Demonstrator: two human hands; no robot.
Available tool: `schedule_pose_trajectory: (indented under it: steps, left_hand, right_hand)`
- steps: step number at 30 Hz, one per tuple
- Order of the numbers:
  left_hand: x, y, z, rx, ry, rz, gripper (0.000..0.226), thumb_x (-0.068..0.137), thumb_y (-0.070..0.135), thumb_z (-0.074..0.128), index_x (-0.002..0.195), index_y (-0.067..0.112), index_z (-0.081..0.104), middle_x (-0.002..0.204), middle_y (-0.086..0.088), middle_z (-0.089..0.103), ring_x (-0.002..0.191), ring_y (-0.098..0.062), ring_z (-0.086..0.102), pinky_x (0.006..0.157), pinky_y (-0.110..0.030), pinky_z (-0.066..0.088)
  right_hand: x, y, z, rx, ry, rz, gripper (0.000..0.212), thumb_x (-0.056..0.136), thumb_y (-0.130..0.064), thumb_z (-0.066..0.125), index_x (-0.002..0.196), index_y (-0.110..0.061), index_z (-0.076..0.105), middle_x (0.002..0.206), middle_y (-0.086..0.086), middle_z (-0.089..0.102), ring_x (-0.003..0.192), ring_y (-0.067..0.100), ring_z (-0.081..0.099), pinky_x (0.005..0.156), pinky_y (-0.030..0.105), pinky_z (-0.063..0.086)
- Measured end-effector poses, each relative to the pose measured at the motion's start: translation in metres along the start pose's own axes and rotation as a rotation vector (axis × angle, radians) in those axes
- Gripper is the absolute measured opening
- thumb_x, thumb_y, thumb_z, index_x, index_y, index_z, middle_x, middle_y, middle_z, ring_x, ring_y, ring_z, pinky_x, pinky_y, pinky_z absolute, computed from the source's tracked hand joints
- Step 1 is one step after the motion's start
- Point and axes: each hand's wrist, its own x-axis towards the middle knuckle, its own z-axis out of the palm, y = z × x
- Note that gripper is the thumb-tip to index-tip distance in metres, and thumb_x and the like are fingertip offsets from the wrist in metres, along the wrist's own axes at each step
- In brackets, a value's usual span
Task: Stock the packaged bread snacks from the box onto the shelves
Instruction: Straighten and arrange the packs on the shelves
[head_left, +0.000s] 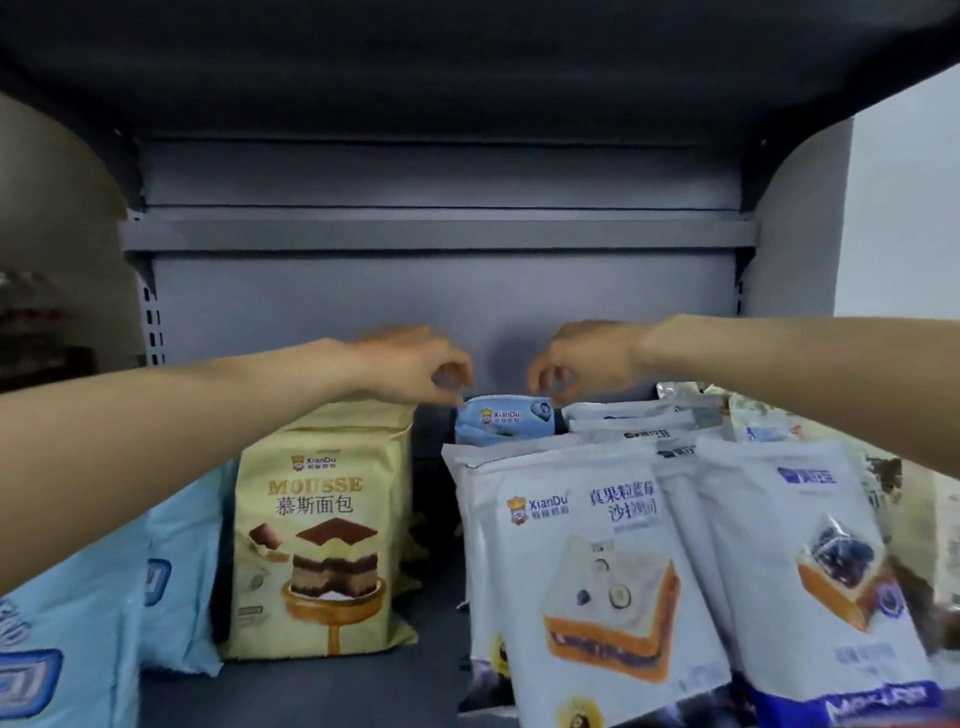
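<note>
Nearest me, below and in front of my grips, white blueberry toast packs (597, 561) lean back in overlapping rows on the shelf (332, 691), under my right forearm. Under my left forearm stands a yellow mousse bread pack (322, 525), upright, with light blue packs (104, 597) further left of it. Farther in, both hands meet at a small blue snack pack (503, 420) behind the white rows. My left hand (410, 371) has its fingers curled, pinching that pack's top left corner; my right hand (582, 358) does the same at the top right corner. Behind the grips rises the grey back panel (441, 306), with an upper shelf (441, 228) overhead
</note>
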Motion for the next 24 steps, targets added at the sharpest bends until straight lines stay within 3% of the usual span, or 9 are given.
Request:
schedule_pose_trajectory:
  steps: [3,7,10,12,15,19,24]
  left_hand:
    - [0.019,0.012,0.004,-0.063,-0.138,0.0,0.034,0.087,0.042,0.064,0.117,0.025,0.063,0.11,0.008,0.068,0.097,-0.011,0.061,0.083,-0.022,0.045]
    - [0.038,0.019,0.017,-0.1,-0.269,0.041,0.036,0.089,0.03,0.065,0.122,0.015,0.062,0.117,0.0,0.068,0.103,-0.013,0.062,0.07,-0.01,0.037]
    - [0.047,0.019,0.022,-0.125,-0.311,0.061,0.032,0.09,0.023,0.065,0.12,0.011,0.064,0.115,-0.005,0.068,0.095,-0.013,0.061,0.064,-0.006,0.035]
    - [0.051,0.017,0.022,-0.142,-0.297,0.078,0.026,0.087,0.019,0.068,0.112,0.01,0.068,0.106,-0.006,0.071,0.084,-0.008,0.057,0.061,-0.004,0.034]
    - [0.051,0.011,0.021,-0.059,-0.229,0.065,0.02,0.083,0.025,0.071,0.103,0.019,0.071,0.095,0.006,0.072,0.076,-0.003,0.055,0.059,-0.006,0.033]
    - [0.05,0.005,0.022,0.032,-0.129,0.02,0.016,0.082,0.026,0.069,0.098,0.024,0.07,0.095,0.013,0.072,0.086,-0.004,0.061,0.073,-0.019,0.042]
    - [0.053,0.001,0.021,0.014,-0.079,-0.009,0.017,0.081,0.019,0.064,0.096,0.024,0.069,0.093,0.011,0.071,0.089,-0.011,0.061,0.072,-0.022,0.042]
  right_hand:
    - [0.018,0.01,0.014,-0.009,-0.01,0.005,0.04,0.091,-0.03,0.059,0.129,-0.02,0.051,0.124,-0.001,0.059,0.11,0.021,0.055,0.083,0.024,0.037]
    - [0.036,0.018,0.025,-0.017,-0.063,0.017,0.049,0.092,-0.033,0.057,0.136,-0.019,0.042,0.132,0.002,0.054,0.117,0.025,0.05,0.097,0.032,0.041]
    - [0.048,0.023,0.026,0.006,-0.062,0.02,0.052,0.09,-0.03,0.061,0.136,-0.015,0.04,0.131,0.005,0.055,0.115,0.025,0.053,0.094,0.029,0.042]
    - [0.055,0.026,0.025,0.05,-0.048,0.019,0.05,0.091,-0.025,0.06,0.136,-0.013,0.04,0.128,0.004,0.057,0.112,0.023,0.054,0.087,0.024,0.039]
    - [0.062,0.028,0.026,0.093,-0.071,0.015,0.046,0.094,-0.017,0.054,0.137,-0.013,0.039,0.124,0.004,0.062,0.108,0.02,0.056,0.084,0.022,0.038]
    - [0.069,0.025,0.027,0.1,-0.101,0.005,0.046,0.094,-0.018,0.055,0.137,-0.012,0.041,0.122,0.003,0.064,0.11,0.02,0.056,0.081,0.021,0.037]
    - [0.079,0.021,0.036,0.068,-0.112,0.004,0.033,0.093,-0.026,0.058,0.119,-0.007,0.058,0.118,0.006,0.064,0.101,0.024,0.056,0.073,0.024,0.036]
